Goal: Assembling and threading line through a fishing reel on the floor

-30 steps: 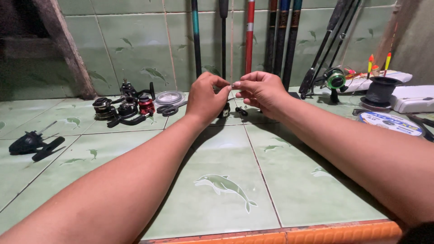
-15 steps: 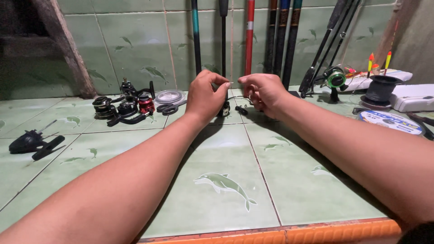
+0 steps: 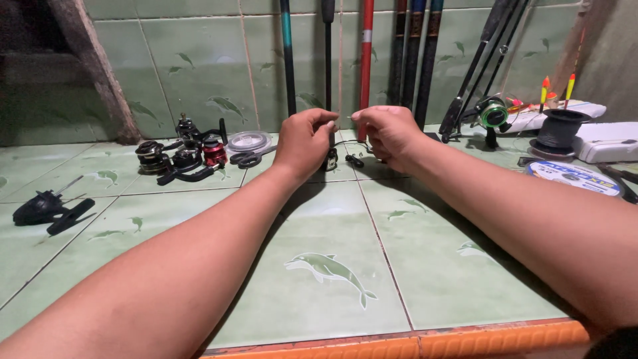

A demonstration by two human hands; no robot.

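Left hand [image 3: 307,141] and right hand [image 3: 389,133] raised above green dolphin-patterned tiled counter [image 3: 319,266], fingertips pinched shut on something too thin to see. Small dark fishing swivel [image 3: 354,160] below, between hands. Cluster of black and red fishing reels [image 3: 186,156] further left.

The tiled counter [image 3: 319,219] is pale green with white-grey dolphin figures — its front edge orange. A red rod [image 3: 366,60] leans beside a teal-banded one [image 3: 287,53]. One reel [image 3: 214,151] is red and black — another [image 3: 494,113] bright green.
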